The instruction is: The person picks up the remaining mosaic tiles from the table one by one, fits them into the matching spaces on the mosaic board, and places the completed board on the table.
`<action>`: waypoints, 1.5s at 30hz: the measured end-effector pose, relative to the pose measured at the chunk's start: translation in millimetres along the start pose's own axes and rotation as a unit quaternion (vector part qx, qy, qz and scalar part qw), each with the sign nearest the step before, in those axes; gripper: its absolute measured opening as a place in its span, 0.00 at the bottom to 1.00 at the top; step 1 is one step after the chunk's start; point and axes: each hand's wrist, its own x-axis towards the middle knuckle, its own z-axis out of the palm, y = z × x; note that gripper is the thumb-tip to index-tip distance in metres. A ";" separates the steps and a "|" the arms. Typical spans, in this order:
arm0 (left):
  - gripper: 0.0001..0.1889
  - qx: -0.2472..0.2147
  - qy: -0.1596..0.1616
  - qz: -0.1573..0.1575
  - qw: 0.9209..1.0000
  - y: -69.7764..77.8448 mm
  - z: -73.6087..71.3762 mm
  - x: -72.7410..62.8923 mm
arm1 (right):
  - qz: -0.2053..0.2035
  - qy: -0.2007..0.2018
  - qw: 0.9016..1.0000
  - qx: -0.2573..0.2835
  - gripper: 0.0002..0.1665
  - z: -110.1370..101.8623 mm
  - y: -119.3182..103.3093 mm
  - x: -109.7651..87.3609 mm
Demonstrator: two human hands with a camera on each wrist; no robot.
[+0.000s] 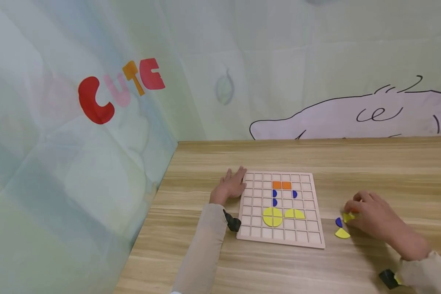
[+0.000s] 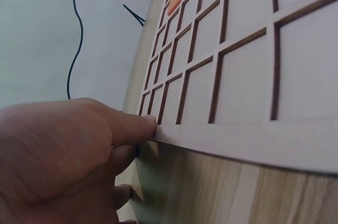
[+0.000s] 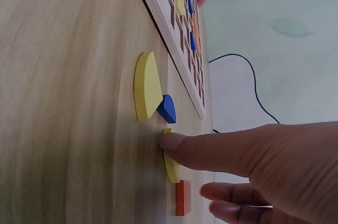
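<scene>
Blue piece (image 1: 339,222) nearby, right hand (image 1: 375,215) touches yellow piece (image 3: 171,169) and left hand (image 1: 229,188) board (image 1: 255,202), both grips spread.

The bare left hand (image 1: 230,188) has extended fingers (image 1: 239,174); the bare right hand (image 1: 375,215) points inward, thumb (image 3: 216,152) and fingers apart.
</scene>
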 end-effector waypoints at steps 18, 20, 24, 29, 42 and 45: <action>0.29 0.004 0.003 0.001 1.000 -0.8 1.0 0.7 | 0.002 0.018 1.000 0.011 0.13 5.9 -6.1 2.4; 0.29 0.002 0.001 0.000 1.000 -0.6 0.9 0.2 | -0.002 0.024 1.000 0.008 0.13 6.7 -5.4 2.3; 0.29 -0.003 -0.001 -0.002 1.000 -0.2 0.6 -0.8 | -0.017 0.043 0.999 0.010 0.13 5.5 -3.2 2.8; 0.30 -0.005 0.001 -0.003 1.000 0.5 0.1 -0.6 | -0.016 0.061 0.998 0.020 0.13 -1.1 -4.2 7.9; 0.29 -0.001 -0.001 -0.004 1.000 -0.6 0.0 1.4 | -0.037 0.156 0.986 0.038 0.12 -9.7 -32.8 24.0; 0.29 -0.002 0.000 -0.005 1.000 -0.6 0.1 1.5 | -0.034 0.161 0.986 0.040 0.13 -7.9 -38.7 26.9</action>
